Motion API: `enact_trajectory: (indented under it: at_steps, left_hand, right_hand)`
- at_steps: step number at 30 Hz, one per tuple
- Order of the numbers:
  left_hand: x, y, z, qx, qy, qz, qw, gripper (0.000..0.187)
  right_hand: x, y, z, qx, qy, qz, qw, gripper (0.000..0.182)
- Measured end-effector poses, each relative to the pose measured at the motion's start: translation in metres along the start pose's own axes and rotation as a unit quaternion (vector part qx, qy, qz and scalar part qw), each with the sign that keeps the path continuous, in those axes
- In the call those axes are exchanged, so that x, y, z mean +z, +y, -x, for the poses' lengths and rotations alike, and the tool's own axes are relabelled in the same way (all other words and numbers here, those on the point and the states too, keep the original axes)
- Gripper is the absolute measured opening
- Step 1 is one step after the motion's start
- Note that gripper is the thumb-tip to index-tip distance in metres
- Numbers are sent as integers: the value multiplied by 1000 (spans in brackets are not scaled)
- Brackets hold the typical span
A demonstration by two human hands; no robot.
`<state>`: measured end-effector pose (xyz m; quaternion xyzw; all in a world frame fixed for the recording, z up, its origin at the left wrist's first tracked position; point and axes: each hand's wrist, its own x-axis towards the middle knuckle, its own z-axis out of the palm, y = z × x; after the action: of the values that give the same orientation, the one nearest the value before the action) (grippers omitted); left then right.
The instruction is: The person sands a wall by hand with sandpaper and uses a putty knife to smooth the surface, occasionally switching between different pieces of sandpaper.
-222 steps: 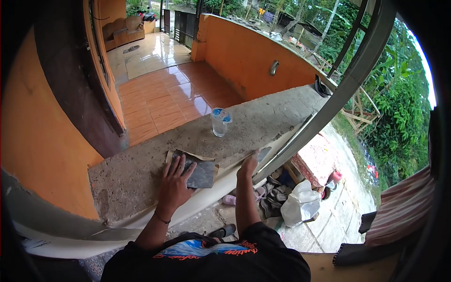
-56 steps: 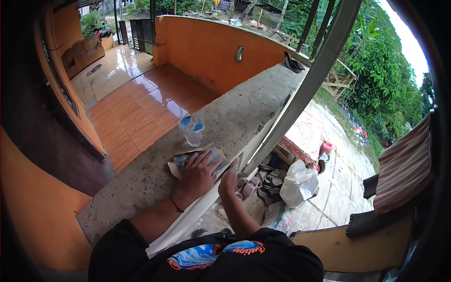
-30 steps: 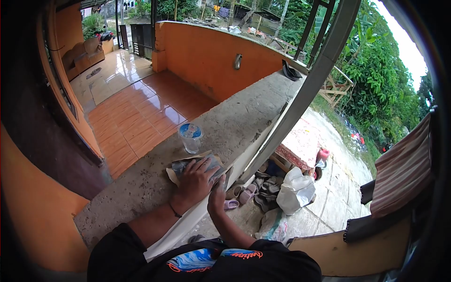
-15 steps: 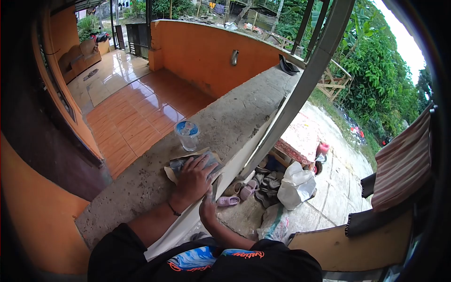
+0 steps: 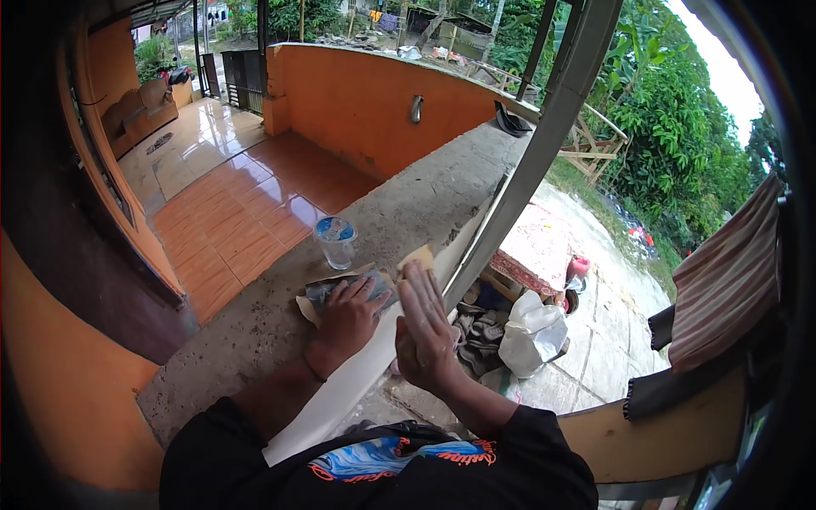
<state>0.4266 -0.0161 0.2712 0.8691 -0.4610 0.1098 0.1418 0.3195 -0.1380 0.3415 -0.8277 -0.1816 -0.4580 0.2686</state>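
Observation:
My left hand [image 5: 348, 323] lies flat, fingers spread, on a dark grey sheet with tan edges [image 5: 319, 293], which looks like sandpaper, on the rough concrete ledge [image 5: 425, 191]. To its right, my right hand [image 5: 425, 331] is raised at the ledge's outer edge with long, dust-whitened fingers pressed together. A tan piece of sandpaper [image 5: 418, 257] sticks out past its fingertips; the rest is hidden behind the fingers. Just beyond my left hand, a clear plastic cup with a blue lid [image 5: 337, 242] stands upright.
A metal post [image 5: 544, 144] rises beside the ledge, and a black cap [image 5: 512, 121] lies at the far end. Below on the right are several shoes [image 5: 481, 336], a white plastic bag [image 5: 533, 336] and a table with a patterned cloth [image 5: 535, 246]. A striped cloth [image 5: 722, 285] hangs at right.
My right hand has risen from low along the ledge's outer side to its top edge, bringing the tan sandpaper into view. My left hand stays on the sheet.

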Motion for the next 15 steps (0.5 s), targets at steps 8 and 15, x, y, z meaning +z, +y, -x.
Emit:
enact_trajectory:
  at_steps: [8, 15]
  left_hand:
    - [1, -4, 15, 87, 76, -55, 992, 47]
    - [11, -2, -2, 16, 72, 38, 997, 39]
  right_hand:
    - [27, -21, -23, -120, -242, -47, 962, 55]
    - [11, 52, 17, 311, 10, -73, 947, 42]
